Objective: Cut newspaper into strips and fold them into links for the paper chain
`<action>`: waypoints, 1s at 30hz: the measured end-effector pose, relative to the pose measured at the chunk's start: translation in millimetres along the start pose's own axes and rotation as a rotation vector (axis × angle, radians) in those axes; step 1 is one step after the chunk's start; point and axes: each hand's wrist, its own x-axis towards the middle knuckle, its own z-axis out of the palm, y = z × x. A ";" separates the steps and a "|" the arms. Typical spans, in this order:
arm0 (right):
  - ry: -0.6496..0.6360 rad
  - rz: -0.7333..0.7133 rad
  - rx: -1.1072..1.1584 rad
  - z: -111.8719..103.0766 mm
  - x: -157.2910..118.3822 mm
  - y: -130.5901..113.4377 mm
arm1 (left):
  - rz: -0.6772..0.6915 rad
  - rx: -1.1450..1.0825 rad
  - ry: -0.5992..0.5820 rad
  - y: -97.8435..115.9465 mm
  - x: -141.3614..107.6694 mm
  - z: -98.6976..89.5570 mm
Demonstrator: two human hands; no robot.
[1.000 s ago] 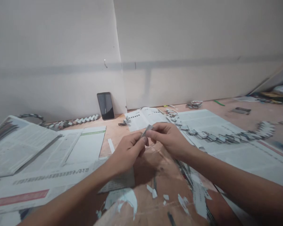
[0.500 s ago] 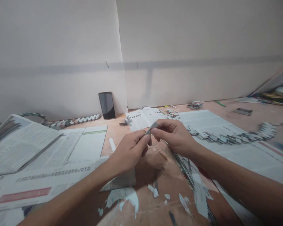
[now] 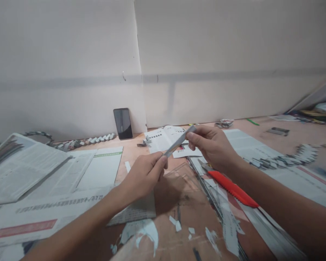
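Note:
A narrow folded paper strip [image 3: 177, 142] is stretched on a slant between my two hands above the table. My left hand [image 3: 148, 170] pinches its lower end between thumb and fingers. At the upper end, my right hand [image 3: 210, 143] pinches it with thumb and forefinger. Below my right forearm lies a red-handled utility knife [image 3: 233, 188], partly covered by the arm. Under the hands sits a clear plastic ruler or set square [image 3: 184, 174]; its exact shape is hard to make out.
Newspaper sheets [image 3: 57, 195] spread at left, with a folded stack [image 3: 24, 166] on them. A phone [image 3: 123, 123] leans on the wall. Folded-paper chains lie at back left [image 3: 84, 141] and right [image 3: 293, 157]. An open booklet [image 3: 163, 139] lies ahead. Paper scraps [image 3: 176, 223] litter the front.
My hands have moved apart, the right one going up and to the right, so more of the strip shows between them. The red knife has come into view under my right arm.

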 end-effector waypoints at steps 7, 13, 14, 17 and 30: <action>0.064 0.090 0.114 6.8 -2.1 -5.5 | -0.039 -0.224 0.001 -9.3 0.7 7.0; -0.249 0.206 -0.009 30.3 -23.6 5.4 | -0.013 -0.411 -0.012 -16.8 0.8 17.8; -0.263 0.212 -0.002 33.0 -26.5 7.6 | -0.016 -0.423 -0.030 -17.6 0.7 18.8; -0.240 0.212 0.003 36.2 -30.9 13.0 | -0.033 -0.429 -0.109 -19.4 0.7 19.7; 0.077 0.305 0.320 9.6 -2.0 9.9 | -0.023 -0.265 -0.045 -35.8 -0.5 22.7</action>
